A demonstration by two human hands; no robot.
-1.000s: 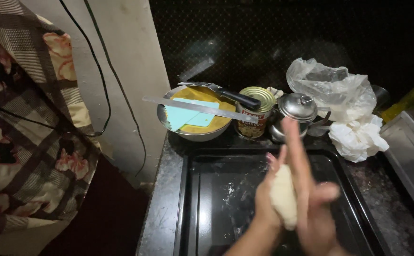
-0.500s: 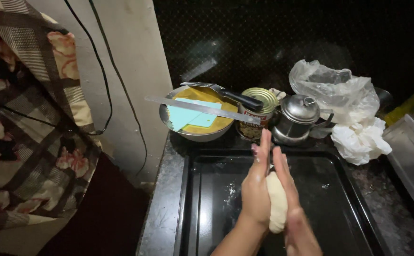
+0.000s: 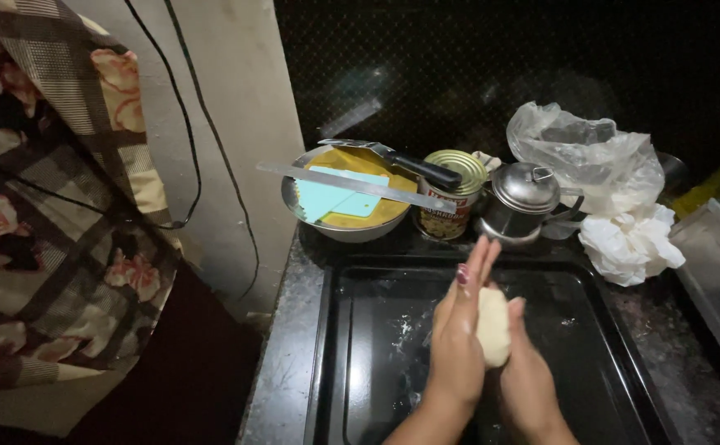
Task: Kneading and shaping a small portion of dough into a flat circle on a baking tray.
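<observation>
A pale lump of dough [image 3: 493, 325] is pressed between my two palms above a black baking tray [image 3: 360, 330]. My left hand [image 3: 457, 338] stands upright on the dough's left side, fingers pointing up. On the dough's right side, lower down, my right hand [image 3: 529, 371] cups it. Most of the dough is hidden by the hands.
Behind the tray stand a metal bowl [image 3: 348, 202] holding yellow batter, a teal scraper and a long knife [image 3: 352, 185], a tin can [image 3: 451, 194], a small steel lidded pot [image 3: 526, 202], a clear plastic bag [image 3: 582, 156] and crumpled white paper [image 3: 628, 243]. A patterned cloth [image 3: 55, 206] hangs at the left.
My hands have kept rubbing against each other around the dough: the left palm slid up while the right dropped lower. The dough stays between them over the tray.
</observation>
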